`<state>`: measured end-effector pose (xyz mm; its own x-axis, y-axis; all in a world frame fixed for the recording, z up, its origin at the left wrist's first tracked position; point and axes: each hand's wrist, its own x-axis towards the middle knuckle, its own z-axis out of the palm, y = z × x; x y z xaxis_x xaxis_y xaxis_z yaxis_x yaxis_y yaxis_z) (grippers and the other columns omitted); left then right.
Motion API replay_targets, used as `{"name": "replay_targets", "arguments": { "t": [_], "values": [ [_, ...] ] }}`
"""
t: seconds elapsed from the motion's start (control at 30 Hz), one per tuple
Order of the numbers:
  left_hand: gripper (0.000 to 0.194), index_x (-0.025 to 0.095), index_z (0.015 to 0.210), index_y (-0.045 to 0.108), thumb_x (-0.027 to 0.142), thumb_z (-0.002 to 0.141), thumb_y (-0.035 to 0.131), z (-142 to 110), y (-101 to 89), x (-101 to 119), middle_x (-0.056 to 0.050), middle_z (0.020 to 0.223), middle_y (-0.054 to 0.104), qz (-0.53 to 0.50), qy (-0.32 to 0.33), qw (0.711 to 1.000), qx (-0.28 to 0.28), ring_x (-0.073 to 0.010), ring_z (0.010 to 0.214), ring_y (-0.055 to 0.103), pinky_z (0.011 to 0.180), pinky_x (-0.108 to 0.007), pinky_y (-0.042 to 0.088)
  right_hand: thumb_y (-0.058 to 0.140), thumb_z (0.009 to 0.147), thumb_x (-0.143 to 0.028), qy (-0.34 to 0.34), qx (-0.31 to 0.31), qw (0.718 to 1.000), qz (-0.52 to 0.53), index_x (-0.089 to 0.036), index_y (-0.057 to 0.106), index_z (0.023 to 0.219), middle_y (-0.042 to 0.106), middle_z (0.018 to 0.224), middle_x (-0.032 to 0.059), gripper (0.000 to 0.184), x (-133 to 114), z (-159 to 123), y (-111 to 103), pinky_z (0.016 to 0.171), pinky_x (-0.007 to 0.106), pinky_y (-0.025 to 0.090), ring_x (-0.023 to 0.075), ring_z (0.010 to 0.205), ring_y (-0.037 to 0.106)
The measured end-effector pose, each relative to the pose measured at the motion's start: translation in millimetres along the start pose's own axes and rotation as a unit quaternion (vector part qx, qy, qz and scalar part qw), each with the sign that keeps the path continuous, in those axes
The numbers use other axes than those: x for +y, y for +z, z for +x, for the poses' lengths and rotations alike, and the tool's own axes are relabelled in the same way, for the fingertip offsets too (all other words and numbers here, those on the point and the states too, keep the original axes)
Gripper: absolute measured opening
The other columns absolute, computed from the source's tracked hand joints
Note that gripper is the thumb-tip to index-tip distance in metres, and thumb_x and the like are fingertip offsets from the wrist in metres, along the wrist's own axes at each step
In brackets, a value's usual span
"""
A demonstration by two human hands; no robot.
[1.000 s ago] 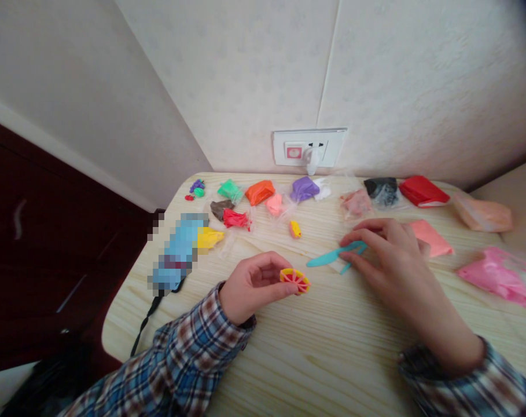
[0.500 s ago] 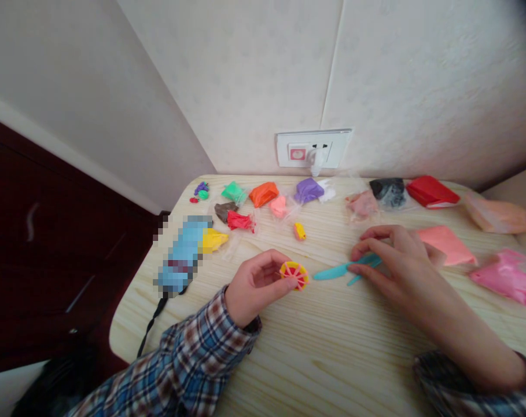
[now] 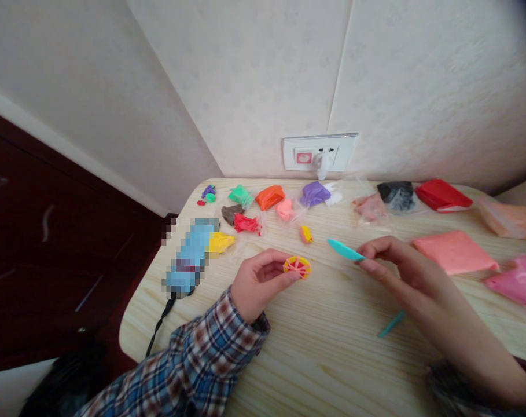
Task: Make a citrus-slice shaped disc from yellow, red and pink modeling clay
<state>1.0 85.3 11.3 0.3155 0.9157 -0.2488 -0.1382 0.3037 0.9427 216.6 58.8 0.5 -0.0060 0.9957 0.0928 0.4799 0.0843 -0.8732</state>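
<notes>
My left hand (image 3: pixel 263 284) pinches a small round clay piece (image 3: pixel 297 267) with a yellow rim, a red middle and thin pink spokes. In my right hand (image 3: pixel 412 284) is a teal plastic modelling knife (image 3: pixel 344 250), held between thumb and fingers, its blade pointing left and clear of the clay piece. Partly hidden beneath that hand, a second teal tool (image 3: pixel 392 324) lies on the table. A small yellow clay piece (image 3: pixel 306 234) with some pink rests beyond my left hand.
Bagged clay lines the back of the table (image 3: pixel 323 359), including orange (image 3: pixel 270 197), purple (image 3: pixel 315 193), black (image 3: pixel 395 196) and red (image 3: pixel 442 196). Coral (image 3: pixel 456 251) and pink (image 3: pixel 517 282) packs lie right. Small clay fruits (image 3: pixel 208 194) sit back left, beyond a blurred blue object (image 3: pixel 191 255).
My right hand has raised the modelling knife off the table and tilted its blade up. The second teal tool now lies nearer me. My left hand has tipped the clay piece flatter.
</notes>
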Motion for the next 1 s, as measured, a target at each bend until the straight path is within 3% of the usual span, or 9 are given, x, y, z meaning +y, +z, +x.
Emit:
{"name": "replay_targets", "arguments": {
  "t": [0.1,0.23,0.43,0.57,0.7,0.8,0.9,1.0],
  "values": [
    [0.022,0.012,0.074,0.064,0.019,0.059,0.079,-2,1.4,0,-0.001,0.076,0.069,0.023,0.009,1.0,0.007,-0.0119,0.073,0.066,0.074,-0.023,0.053,0.053,0.081,-0.041,0.026,-0.061,0.993,0.1,-0.023,0.05,0.072,0.051,0.064,-0.0025,0.02,-16,-2,8,0.051,0.023,0.039,0.0125,0.06,0.05],
    [0.025,0.012,0.075,0.063,0.021,0.058,0.08,-4,1.7,0,-0.004,0.081,0.069,0.052,0.002,0.999,0.001,-0.0155,0.077,0.067,0.073,-0.026,0.054,0.052,0.081,-0.044,0.054,-0.146,0.977,0.147,-0.021,0.049,0.07,0.05,0.061,-0.0029,0.025,-27,-5,20,0.048,0.022,0.037,0.0107,0.057,0.047],
    [0.024,0.011,0.08,0.064,0.017,0.061,0.076,-3,0.0,-1,-0.005,0.084,0.069,0.073,0.013,0.997,-0.036,-0.0163,0.081,0.067,0.075,-0.027,0.055,0.054,0.078,-0.048,0.073,-0.147,0.977,0.134,-0.02,0.05,0.069,0.051,0.062,-0.002,0.03,-25,-6,24,0.051,0.022,0.038,0.0108,0.058,0.046],
    [0.022,0.011,0.087,0.064,0.015,0.067,0.071,-6,0.6,-2,-0.005,0.088,0.067,0.129,0.077,0.988,-0.043,-0.0138,0.08,0.066,0.074,-0.024,0.055,0.056,0.077,-0.047,0.076,-0.121,0.981,0.13,-0.021,0.051,0.067,0.049,0.06,-0.0024,0.029,-25,-5,12,0.047,0.022,0.036,0.0106,0.056,0.046],
    [0.028,0.012,0.102,0.061,0.014,0.074,0.067,-11,5.5,-1,-0.006,0.092,0.069,0.247,0.138,0.955,-0.088,-0.0125,0.079,0.065,0.074,-0.023,0.055,0.057,0.076,-0.047,0.089,-0.023,0.991,0.102,-0.022,0.053,0.068,0.048,0.059,-0.003,0.026,-25,-5,-8,0.047,0.022,0.036,0.0108,0.054,0.046],
    [0.021,0.013,0.1,0.061,0.014,0.078,0.063,-12,10.3,0,-0.005,0.091,0.068,0.35,0.201,0.905,-0.136,-0.0124,0.078,0.064,0.075,-0.023,0.054,0.058,0.075,-0.047,0.07,0.028,0.995,0.064,-0.023,0.055,0.069,0.052,0.063,-0.0019,0.025,-24,-6,-19,0.049,0.023,0.039,0.0118,0.057,0.048],
    [0.021,0.012,0.102,0.062,0.013,0.081,0.06,-10,12.4,-3,-0.006,0.091,0.066,0.412,0.262,0.858,-0.158,-0.0134,0.083,0.062,0.078,-0.024,0.053,0.058,0.074,-0.048,0.057,0.013,0.998,0.032,-0.023,0.056,0.069,0.055,0.066,-0.0011,0.026,-23,-6,-22,0.052,0.024,0.041,0.013,0.06,0.052],
    [0.024,0.01,0.107,0.061,0.014,0.084,0.056,-7,11.7,-8,-0.009,0.095,0.064,0.442,0.283,0.837,-0.157,-0.0139,0.085,0.06,0.077,-0.024,0.053,0.057,0.075,-0.047,0.052,-0.033,0.998,0.005,-0.023,0.057,0.069,0.058,0.066,-0.0002,0.025,-20,-4,-21,0.055,0.025,0.044,0.0144,0.063,0.054]
  ]
}}
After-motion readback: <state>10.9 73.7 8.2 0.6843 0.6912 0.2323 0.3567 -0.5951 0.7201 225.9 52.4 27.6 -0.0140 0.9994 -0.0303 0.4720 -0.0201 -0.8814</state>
